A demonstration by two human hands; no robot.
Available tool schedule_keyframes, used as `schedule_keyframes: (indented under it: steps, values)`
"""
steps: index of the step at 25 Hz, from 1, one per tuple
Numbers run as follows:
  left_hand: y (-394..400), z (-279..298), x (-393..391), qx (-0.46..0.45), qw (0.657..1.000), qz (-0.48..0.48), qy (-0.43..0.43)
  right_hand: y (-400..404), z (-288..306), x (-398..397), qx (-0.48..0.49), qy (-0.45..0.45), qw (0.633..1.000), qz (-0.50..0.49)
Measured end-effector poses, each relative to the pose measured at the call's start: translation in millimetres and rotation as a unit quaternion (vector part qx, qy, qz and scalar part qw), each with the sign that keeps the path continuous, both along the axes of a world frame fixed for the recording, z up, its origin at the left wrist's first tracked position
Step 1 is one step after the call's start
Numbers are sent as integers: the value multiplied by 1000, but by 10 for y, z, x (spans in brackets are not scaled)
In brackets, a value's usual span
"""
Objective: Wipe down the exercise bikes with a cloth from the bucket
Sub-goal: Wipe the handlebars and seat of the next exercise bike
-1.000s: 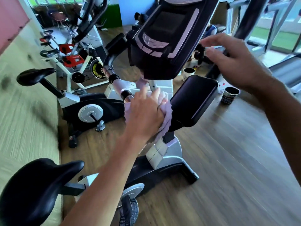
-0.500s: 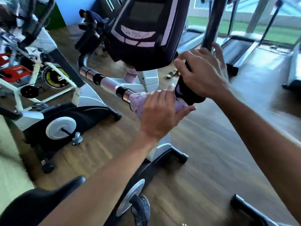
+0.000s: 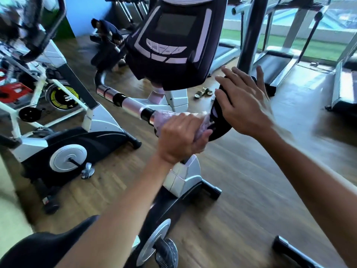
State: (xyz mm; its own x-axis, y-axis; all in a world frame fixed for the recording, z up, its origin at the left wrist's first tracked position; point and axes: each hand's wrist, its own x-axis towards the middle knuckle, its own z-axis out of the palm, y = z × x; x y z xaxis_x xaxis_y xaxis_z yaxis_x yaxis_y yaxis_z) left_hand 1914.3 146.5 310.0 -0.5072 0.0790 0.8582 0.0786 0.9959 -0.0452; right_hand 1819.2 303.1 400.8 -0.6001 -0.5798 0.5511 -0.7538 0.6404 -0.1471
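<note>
- The left hand [image 3: 181, 138] is curled round a pale pink crumpled cloth [image 3: 168, 117], which is wrapped about the silver and black handlebar [image 3: 133, 105] of the nearest black and silver exercise bike [image 3: 181, 176], just below its dark console with a grey screen [image 3: 173, 45].
- The cloth shows at the far side of the knuckles and beside the thumb, touching the bar.
- The right hand [image 3: 245, 105] lies with fingers spread and straight on the black padded armrest [image 3: 218, 122], just beside the left hand.
- The bike stands on a brown wooden plank floor [image 3: 241, 186]; its black saddle [image 3: 42, 248] is at the lower left edge of the view.
- A second black and silver exercise bike [image 3: 77, 140] stands near on the left, with a white spin bike with a yellow-ringed wheel [image 3: 61, 97] behind it.
- Grey treadmills [image 3: 274, 62] line the windows to the right; a pair of sandals [image 3: 202, 92] lies on the floor beyond the console.
- A person in dark clothes [image 3: 106, 29] crouches far back.
- Bare floor lies to the right of the bike, up to a black bar foot [image 3: 289, 250] at the lower right.
</note>
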Motion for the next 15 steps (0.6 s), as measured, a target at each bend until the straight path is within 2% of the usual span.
schedule_keyframes:
  steps: [1,3,5,6,9,11,15]
  values:
    - [-270,7,20,-1,1000,-23,-4,11,-14,-2,-3,0,1000,3]
    - [-696,46,31,78,997,-4,9,-38,-34,20,0,5,1000,-4]
    - [-730,30,-33,158,987,35,25,-102,-22,25,10,19,1000,-19]
    - [-585,0,-64,169,985,38,26,-117,-11,24,14,22,999,-23]
    - [-114,-75,-35,91,995,-28,36,-120,-21,77,27,28,998,-45]
    - [-311,-51,-27,51,996,-76,17,-150,-129,218,54,65,993,-76]
    - [-833,-2,-102,118,992,-53,7,-182,-403,636,78,97,990,-67]
